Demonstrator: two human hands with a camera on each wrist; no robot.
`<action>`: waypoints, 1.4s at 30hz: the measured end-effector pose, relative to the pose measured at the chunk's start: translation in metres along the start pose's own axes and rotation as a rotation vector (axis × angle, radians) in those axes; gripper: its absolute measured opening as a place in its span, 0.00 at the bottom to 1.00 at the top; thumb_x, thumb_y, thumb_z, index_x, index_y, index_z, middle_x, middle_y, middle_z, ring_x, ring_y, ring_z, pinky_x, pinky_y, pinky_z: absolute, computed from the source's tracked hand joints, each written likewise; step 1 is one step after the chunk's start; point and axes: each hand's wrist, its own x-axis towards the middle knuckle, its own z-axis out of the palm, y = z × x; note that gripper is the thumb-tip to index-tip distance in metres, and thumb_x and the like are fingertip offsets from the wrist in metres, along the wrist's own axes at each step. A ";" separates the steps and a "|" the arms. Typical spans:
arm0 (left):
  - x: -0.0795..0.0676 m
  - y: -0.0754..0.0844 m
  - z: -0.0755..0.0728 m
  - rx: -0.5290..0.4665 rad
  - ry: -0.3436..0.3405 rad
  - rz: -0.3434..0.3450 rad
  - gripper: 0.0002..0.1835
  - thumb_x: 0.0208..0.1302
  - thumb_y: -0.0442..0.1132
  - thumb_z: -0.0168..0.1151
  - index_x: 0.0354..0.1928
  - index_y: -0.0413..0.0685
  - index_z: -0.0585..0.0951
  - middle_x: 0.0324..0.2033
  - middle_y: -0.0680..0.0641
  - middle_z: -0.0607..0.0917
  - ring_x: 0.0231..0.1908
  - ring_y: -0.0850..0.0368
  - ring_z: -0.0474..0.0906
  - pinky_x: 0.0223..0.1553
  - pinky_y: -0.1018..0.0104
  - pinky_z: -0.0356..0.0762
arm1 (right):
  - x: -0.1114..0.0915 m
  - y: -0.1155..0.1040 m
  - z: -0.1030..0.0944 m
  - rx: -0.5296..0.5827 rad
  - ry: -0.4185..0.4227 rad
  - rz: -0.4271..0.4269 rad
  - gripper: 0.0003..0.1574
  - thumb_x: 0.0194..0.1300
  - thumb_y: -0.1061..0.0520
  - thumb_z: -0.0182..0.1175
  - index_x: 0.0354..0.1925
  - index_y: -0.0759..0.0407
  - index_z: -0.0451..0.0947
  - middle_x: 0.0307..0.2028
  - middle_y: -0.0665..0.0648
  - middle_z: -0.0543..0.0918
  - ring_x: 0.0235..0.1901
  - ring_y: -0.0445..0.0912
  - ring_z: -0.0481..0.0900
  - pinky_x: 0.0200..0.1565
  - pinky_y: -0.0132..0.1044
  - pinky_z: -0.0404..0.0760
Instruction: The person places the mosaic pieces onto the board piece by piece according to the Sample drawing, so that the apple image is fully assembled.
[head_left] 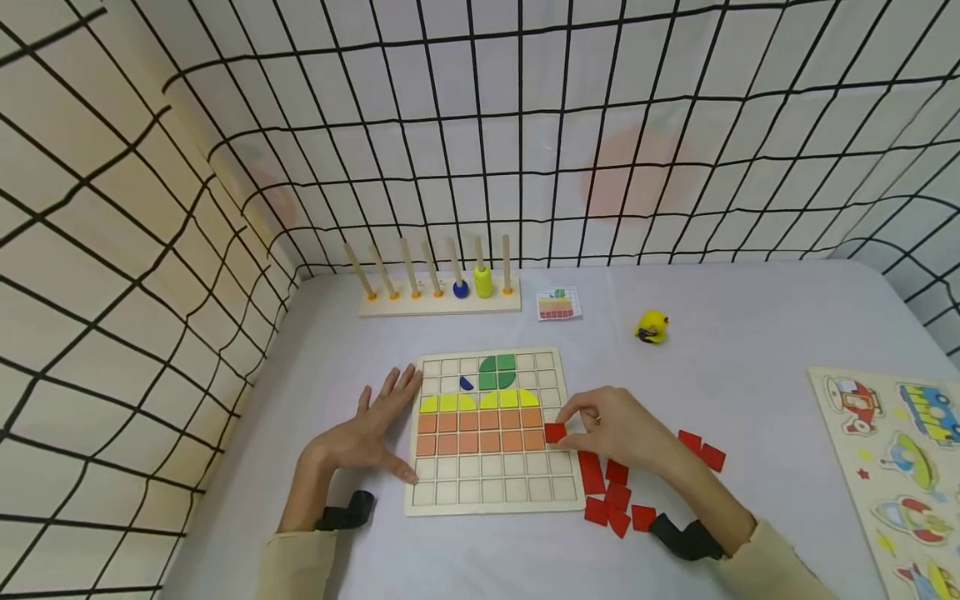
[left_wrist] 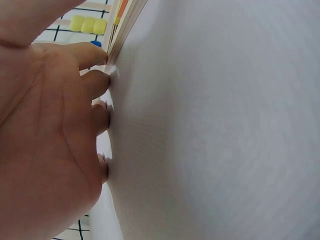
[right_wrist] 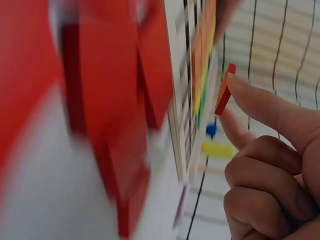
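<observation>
A wooden grid board [head_left: 495, 496] lies on the table, its upper half filled with orange, yellow, green and blue tiles. My right hand [head_left: 618, 427] pinches a red square tile [head_left: 555, 432] between thumb and index finger, over the board's right side beside the orange rows. In the right wrist view the pinched red tile [right_wrist: 226, 90] is tilted, and the other fingers curl into the palm. My left hand [head_left: 367, 437] is spread, with fingertips and thumb against the board's left edge. Several loose red tiles [head_left: 618, 497] lie right of the board.
Behind the board stand a peg rack [head_left: 442, 307] with blue and yellow beads and a small pattern card [head_left: 558, 304]. A yellow duck toy [head_left: 652, 326] sits at back right. A picture puzzle board [head_left: 862, 450] lies far right. Black netting [head_left: 517, 117] surrounds the table.
</observation>
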 end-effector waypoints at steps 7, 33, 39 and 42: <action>0.002 -0.001 0.000 0.001 0.001 -0.009 0.80 0.36 0.49 0.89 0.84 0.46 0.41 0.84 0.40 0.34 0.82 0.38 0.21 0.75 0.28 0.16 | -0.007 -0.009 0.028 -0.030 -0.032 -0.046 0.13 0.53 0.56 0.80 0.37 0.54 0.87 0.12 0.46 0.63 0.13 0.40 0.60 0.19 0.28 0.55; 0.003 0.000 0.003 -0.011 -0.002 -0.008 0.79 0.36 0.49 0.89 0.84 0.45 0.41 0.84 0.41 0.34 0.82 0.38 0.21 0.75 0.29 0.16 | -0.041 0.023 -0.021 -0.107 0.128 0.061 0.15 0.58 0.53 0.76 0.43 0.55 0.88 0.15 0.47 0.65 0.16 0.40 0.62 0.20 0.30 0.61; 0.001 0.001 0.003 -0.011 -0.003 -0.022 0.79 0.36 0.49 0.89 0.84 0.45 0.41 0.84 0.41 0.35 0.82 0.38 0.21 0.75 0.29 0.16 | -0.078 0.083 -0.062 -0.227 0.197 0.156 0.22 0.59 0.51 0.75 0.49 0.59 0.85 0.16 0.48 0.67 0.16 0.40 0.62 0.19 0.30 0.60; -0.002 0.000 0.001 -0.010 0.002 -0.025 0.79 0.36 0.50 0.89 0.84 0.46 0.41 0.84 0.41 0.34 0.82 0.38 0.21 0.75 0.29 0.16 | -0.088 0.103 -0.069 -0.233 0.174 0.189 0.23 0.57 0.52 0.76 0.49 0.60 0.84 0.16 0.48 0.67 0.16 0.40 0.61 0.20 0.31 0.59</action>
